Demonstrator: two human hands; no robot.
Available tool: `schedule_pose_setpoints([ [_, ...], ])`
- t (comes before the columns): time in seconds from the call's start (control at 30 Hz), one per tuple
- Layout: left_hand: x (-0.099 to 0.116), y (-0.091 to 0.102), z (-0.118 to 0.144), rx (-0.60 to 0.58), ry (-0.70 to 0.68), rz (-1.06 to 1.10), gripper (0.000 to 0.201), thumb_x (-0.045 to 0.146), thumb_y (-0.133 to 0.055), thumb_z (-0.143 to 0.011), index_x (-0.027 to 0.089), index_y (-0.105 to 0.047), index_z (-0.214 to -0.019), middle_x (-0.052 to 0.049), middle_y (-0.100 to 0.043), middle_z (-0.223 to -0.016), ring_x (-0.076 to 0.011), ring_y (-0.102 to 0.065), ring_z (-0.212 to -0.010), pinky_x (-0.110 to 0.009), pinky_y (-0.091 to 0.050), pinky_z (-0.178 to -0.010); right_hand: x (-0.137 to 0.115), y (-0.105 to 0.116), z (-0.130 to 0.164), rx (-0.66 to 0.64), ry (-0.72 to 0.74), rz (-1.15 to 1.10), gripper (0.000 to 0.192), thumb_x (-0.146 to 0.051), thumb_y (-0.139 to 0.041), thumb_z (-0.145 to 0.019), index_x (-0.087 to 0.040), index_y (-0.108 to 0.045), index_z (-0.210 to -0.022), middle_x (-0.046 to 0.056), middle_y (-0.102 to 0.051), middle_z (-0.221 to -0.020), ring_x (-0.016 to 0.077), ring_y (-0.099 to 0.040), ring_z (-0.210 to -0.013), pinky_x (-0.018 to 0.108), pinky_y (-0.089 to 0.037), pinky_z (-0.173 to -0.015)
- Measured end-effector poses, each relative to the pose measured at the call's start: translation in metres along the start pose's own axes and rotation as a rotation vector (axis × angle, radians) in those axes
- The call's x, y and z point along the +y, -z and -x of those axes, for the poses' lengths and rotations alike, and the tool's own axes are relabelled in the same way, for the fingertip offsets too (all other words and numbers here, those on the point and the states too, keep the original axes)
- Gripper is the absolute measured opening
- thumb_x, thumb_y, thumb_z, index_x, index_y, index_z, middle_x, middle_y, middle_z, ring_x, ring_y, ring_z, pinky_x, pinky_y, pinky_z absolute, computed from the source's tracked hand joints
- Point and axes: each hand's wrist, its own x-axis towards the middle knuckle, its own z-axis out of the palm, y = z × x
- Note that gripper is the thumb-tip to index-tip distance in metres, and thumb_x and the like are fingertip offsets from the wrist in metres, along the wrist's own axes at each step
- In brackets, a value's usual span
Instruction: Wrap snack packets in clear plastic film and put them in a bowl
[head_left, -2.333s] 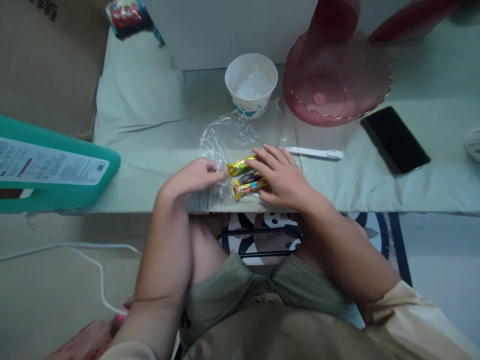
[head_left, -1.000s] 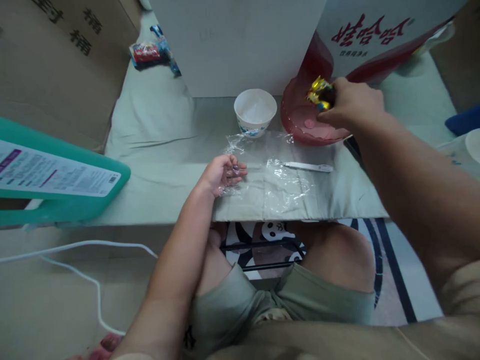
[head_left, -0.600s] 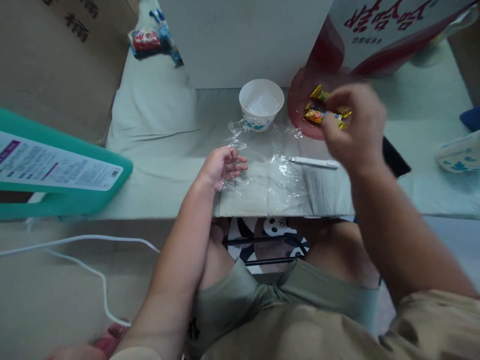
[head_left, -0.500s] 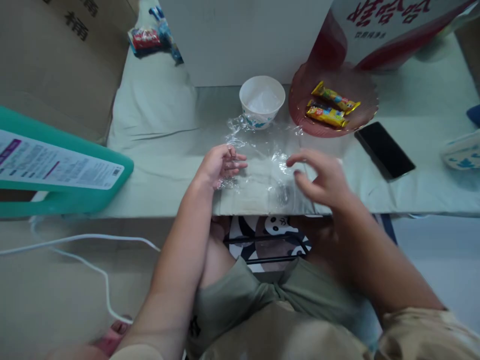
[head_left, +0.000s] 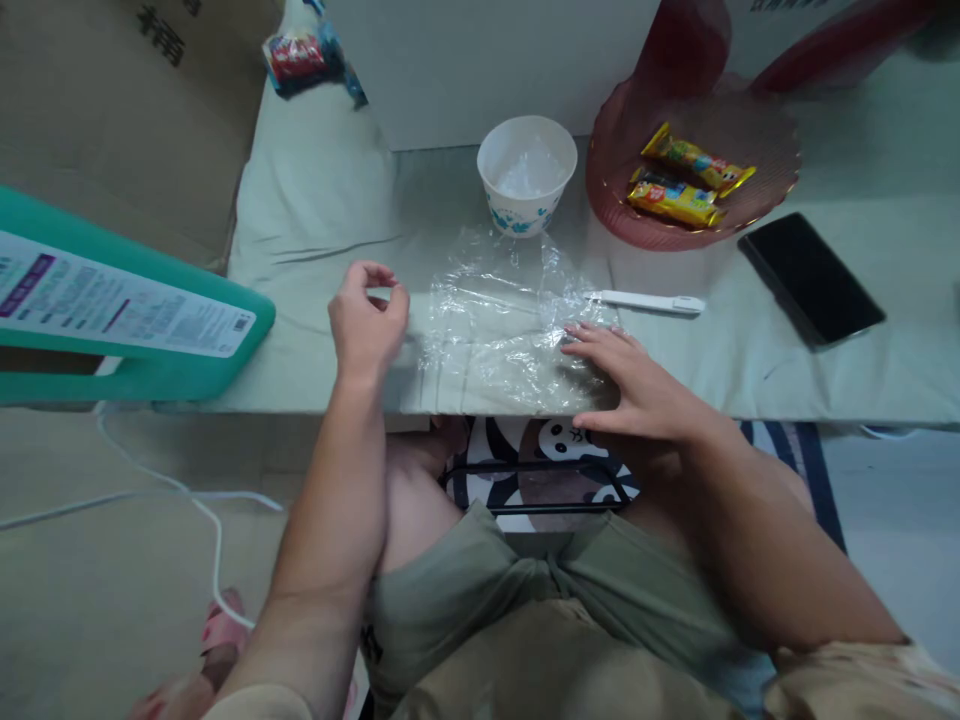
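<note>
A crumpled sheet of clear plastic film (head_left: 495, 325) lies spread on the cloth-covered table between my hands. My left hand (head_left: 370, 318) is just left of the film, its fingers curled in with the thumb close to their tips; whether a bit of film is pinched there is hidden. Flat and with fingers apart, my right hand (head_left: 626, 385) rests on or just over the film's right edge. A white cutter-like stick (head_left: 652, 302) lies beyond the right fingers. Behind the film stands a white paper bowl (head_left: 525, 215) with blue print and clear crumpled plastic inside.
A pink glass dish (head_left: 611, 215) holds yellow snack packets (head_left: 679, 200). Right of it lies a black phone (head_left: 814, 280). A large green bottle (head_left: 255, 325) stands at left, near a cardboard box (head_left: 112, 130). A white box (head_left: 480, 70) backs the table; a red packet (head_left: 300, 60) lies beyond.
My left hand has moved left, off the film, and its fingers have curled. My right hand has lowered and flattened at the film's right side. The white stick has come into sight.
</note>
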Motion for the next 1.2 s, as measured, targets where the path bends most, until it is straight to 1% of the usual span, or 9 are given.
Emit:
schedule_pose_setpoints([
  [0.07, 0.012, 0.000, 0.014, -0.088, -0.212, -0.078, 0.010, 0.031, -0.060, -0.086, 0.023, -0.064, -0.091, -0.004, -0.076, -0.094, -0.0192, -0.072, -0.085, -0.034, -0.060, -0.081, 0.000, -0.002, -0.001, 0.075, -0.004, -0.025, 0.064, -0.063, -0.066, -0.089, -0.026, -0.058, -0.140, 0.016, -0.042, -0.166, 0.0393, -0.039, -0.154, 0.065, -0.037, -0.122],
  [0.17, 0.027, -0.005, 0.031, -0.519, -0.484, -0.169, 0.030, 0.041, -0.072, -0.082, 0.021, -0.071, -0.104, -0.009, -0.076, -0.122, -0.0302, -0.064, -0.129, -0.048, -0.049, -0.115, 0.007, -0.007, -0.006, 0.257, -0.060, -0.063, 0.050, -0.058, -0.058, -0.094, -0.026, -0.065, -0.132, 0.011, -0.023, -0.175, 0.0387, -0.038, -0.155, 0.060, -0.044, -0.118],
  [0.33, 0.021, -0.005, 0.035, -0.859, -0.434, -0.362, 0.055, 0.028, -0.076, -0.076, 0.021, -0.068, -0.130, -0.012, -0.055, -0.157, -0.0387, -0.039, -0.154, -0.059, -0.037, -0.125, 0.024, -0.003, -0.007, 0.541, -0.319, -0.029, 0.046, -0.049, -0.058, -0.094, -0.025, -0.066, -0.132, 0.012, -0.012, -0.177, 0.0433, -0.048, -0.147, 0.064, -0.046, -0.114],
  [0.43, 0.017, 0.001, 0.033, -0.863, -0.393, -0.387, 0.041, 0.020, -0.063, -0.081, 0.022, -0.074, -0.121, -0.009, -0.054, -0.159, -0.0360, -0.037, -0.156, -0.056, -0.038, -0.126, 0.019, 0.010, 0.000, 0.574, -0.343, 0.080, 0.045, -0.047, -0.061, -0.093, -0.024, -0.066, -0.132, 0.015, -0.035, -0.169, 0.0420, -0.047, -0.148, 0.066, -0.040, -0.119],
  [0.57, 0.024, 0.008, 0.035, -0.740, -0.327, -0.321, 0.029, 0.025, -0.051, -0.091, 0.021, -0.079, -0.099, -0.008, -0.065, -0.148, -0.0316, -0.052, -0.147, -0.051, -0.044, -0.123, 0.000, 0.018, 0.013, 0.196, -0.015, 0.097, 0.060, -0.059, -0.070, -0.086, -0.031, -0.062, -0.138, 0.009, -0.062, -0.149, 0.0384, -0.044, -0.151, 0.067, -0.031, -0.123],
  [0.77, 0.029, 0.007, 0.039, -0.539, -0.174, -0.134, 0.022, 0.030, -0.059, -0.088, 0.025, -0.079, -0.092, -0.003, -0.080, -0.121, -0.0303, -0.064, -0.135, -0.050, -0.048, -0.119, -0.014, -0.011, 0.024, -0.024, 0.034, 0.240, 0.090, -0.049, -0.089, -0.071, -0.040, -0.051, -0.153, 0.005, -0.024, -0.175, 0.0467, -0.017, -0.161, 0.075, -0.018, -0.124],
  [0.97, 0.035, 0.008, 0.039, -0.514, -0.180, -0.089, 0.022, 0.032, -0.063, -0.086, 0.025, -0.077, -0.101, -0.006, -0.079, -0.120, -0.0307, -0.062, -0.137, -0.050, -0.046, -0.119, -0.019, -0.014, 0.015, 0.206, -0.049, 0.133, 0.018, -0.035, -0.068, -0.093, -0.036, -0.078, -0.108, 0.000, -0.055, -0.158, 0.0375, -0.037, -0.156, 0.072, -0.022, -0.125],
  [1.1, 0.032, 0.009, 0.037, -0.611, -0.323, -0.186, 0.060, 0.025, -0.074, -0.071, 0.025, -0.068, -0.130, -0.008, -0.067, -0.144, -0.0316, -0.051, -0.147, -0.049, -0.038, -0.125, -0.016, -0.004, 0.008, 0.537, -0.231, -0.273, 0.027, -0.045, -0.058, -0.098, -0.027, -0.075, -0.087, 0.005, -0.081, -0.112, 0.0287, -0.073, -0.118, 0.057, -0.050, -0.111],
  [1.2, 0.023, 0.003, 0.033, -0.609, -0.297, -0.134, 0.049, 0.024, -0.069, -0.073, 0.025, -0.071, -0.123, -0.007, -0.071, -0.138, -0.0296, -0.055, -0.144, -0.047, -0.041, -0.123, -0.006, -0.005, 0.000, 0.786, -0.396, -0.529, 0.034, -0.052, -0.061, -0.094, -0.024, -0.068, -0.076, 0.005, -0.080, -0.094, 0.0249, -0.077, -0.100, 0.048, -0.060, -0.097],
])
